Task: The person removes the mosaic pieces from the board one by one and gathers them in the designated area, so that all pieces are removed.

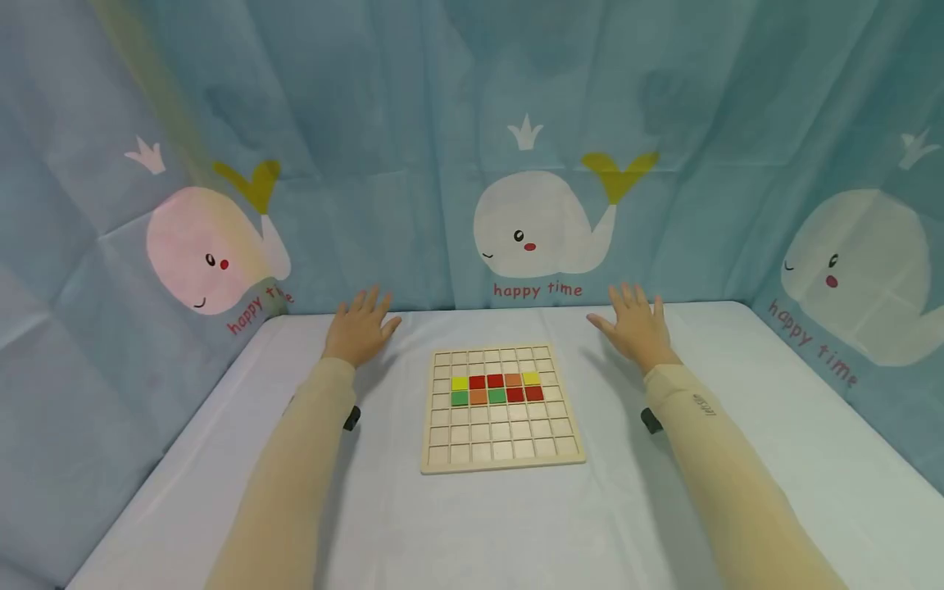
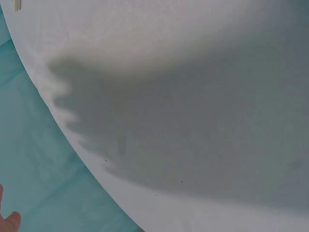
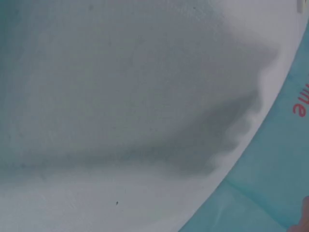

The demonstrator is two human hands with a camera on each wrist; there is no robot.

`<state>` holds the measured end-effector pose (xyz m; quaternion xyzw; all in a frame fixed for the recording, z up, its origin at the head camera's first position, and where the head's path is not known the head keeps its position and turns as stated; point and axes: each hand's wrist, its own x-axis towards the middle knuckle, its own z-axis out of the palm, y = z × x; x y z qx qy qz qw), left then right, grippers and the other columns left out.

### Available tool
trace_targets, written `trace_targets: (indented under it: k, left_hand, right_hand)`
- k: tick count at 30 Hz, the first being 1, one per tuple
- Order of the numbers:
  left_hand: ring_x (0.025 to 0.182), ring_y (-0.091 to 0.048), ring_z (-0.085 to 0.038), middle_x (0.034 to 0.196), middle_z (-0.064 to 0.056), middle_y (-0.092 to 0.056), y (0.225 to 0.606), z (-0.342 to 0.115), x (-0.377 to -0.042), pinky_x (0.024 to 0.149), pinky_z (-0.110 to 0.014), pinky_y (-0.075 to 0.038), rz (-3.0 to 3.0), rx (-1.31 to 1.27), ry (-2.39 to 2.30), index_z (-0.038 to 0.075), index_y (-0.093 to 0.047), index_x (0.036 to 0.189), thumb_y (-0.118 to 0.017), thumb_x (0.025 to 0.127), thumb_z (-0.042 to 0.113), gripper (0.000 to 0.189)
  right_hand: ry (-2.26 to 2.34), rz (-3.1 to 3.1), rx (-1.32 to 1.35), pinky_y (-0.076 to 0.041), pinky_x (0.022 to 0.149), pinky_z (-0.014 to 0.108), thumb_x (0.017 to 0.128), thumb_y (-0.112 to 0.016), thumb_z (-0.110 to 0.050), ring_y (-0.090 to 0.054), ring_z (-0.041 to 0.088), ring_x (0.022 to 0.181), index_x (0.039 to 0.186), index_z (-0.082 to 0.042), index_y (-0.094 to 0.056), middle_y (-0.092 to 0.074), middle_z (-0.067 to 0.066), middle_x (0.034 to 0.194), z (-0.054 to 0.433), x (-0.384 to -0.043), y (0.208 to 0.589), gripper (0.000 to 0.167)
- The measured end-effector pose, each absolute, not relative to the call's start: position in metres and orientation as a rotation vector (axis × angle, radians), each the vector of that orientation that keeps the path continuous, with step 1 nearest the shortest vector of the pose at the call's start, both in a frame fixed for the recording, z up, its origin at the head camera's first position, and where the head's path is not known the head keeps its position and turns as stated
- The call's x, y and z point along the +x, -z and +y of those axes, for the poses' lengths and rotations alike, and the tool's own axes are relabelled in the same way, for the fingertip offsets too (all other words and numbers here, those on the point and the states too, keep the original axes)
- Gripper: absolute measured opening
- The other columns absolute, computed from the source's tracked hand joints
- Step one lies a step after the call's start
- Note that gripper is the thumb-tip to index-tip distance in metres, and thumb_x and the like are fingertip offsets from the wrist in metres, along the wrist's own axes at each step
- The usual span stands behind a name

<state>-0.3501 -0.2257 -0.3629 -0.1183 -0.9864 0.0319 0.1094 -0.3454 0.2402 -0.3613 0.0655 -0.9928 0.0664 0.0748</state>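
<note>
Left hand: the left hand (image 1: 359,329) is held out near the far edge of the table, to the left of the board; its grip is wide, with the fingers extended and the thumb spread towards the middle

Right hand: the right hand (image 1: 637,332) is held out in much the same way to the right of the board; its grip is likewise wide, the fingers extended and the thumb turned inward

Grid board: the pale grid board (image 1: 481,451) is laid flat on the white table (image 1: 472,533), between the two forearms and well apart from both hands

Coloured tiles: ten coloured tiles (image 1: 495,381) are set in two adjoining rows of the board; in the farther row yellow, red, red, orange and yellow are seen from left to right, in the nearer row green, orange, green, red and red

Sleeves: both forearms are covered by cream sleeves (image 1: 737,483), and small lettering is printed on the right one

Shadows: a hand-shaped shadow (image 2: 159,125) is cast on the white surface in each wrist view

Backdrop: the table is backed by a blue curtain (image 1: 361,221), on which white whales (image 1: 546,221) and the words "happy time" are printed
</note>
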Motion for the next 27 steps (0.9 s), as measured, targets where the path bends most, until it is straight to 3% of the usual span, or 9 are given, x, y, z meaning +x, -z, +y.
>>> trace_targets:
  k: [5,11,27]
  left_hand:
    - [0.151,-0.02,-0.04,0.166,-0.018,-0.017,0.358,-0.221,-0.353,0.121,-0.063,-0.023,-2.922,-0.359,-0.079,0.013,-0.018,0.16,-0.029,0.107,0.05,0.066]
    - [0.151,-0.019,-0.041,0.165,-0.018,-0.017,0.359,-0.22,-0.351,0.121,-0.063,-0.022,-2.919,-0.374,-0.089,0.012,-0.019,0.16,-0.034,0.106,0.048,0.066]
    - [0.153,-0.015,-0.039,0.167,-0.015,-0.015,0.353,-0.218,-0.348,0.122,-0.063,-0.018,-2.948,-0.417,-0.051,0.015,-0.017,0.161,-0.032,0.106,0.051,0.067]
  right_hand:
    - [-0.192,-2.998,0.212,0.002,0.12,0.069,0.102,-0.033,-0.061,-0.006,0.046,0.152,0.159,-0.001,-0.013,-0.011,0.027,0.164,0.241,-0.345,0.355,0.084]
    - [-0.196,-2.997,0.225,0.001,0.121,0.068,0.102,-0.035,-0.061,-0.006,0.046,0.152,0.159,-0.001,-0.013,-0.012,0.027,0.164,0.235,-0.346,0.352,0.085]
    - [-0.061,-2.994,0.389,-0.003,0.122,0.066,0.101,-0.04,-0.06,-0.005,0.044,0.153,0.159,-0.003,-0.017,-0.012,0.024,0.165,0.228,-0.342,0.352,0.085]
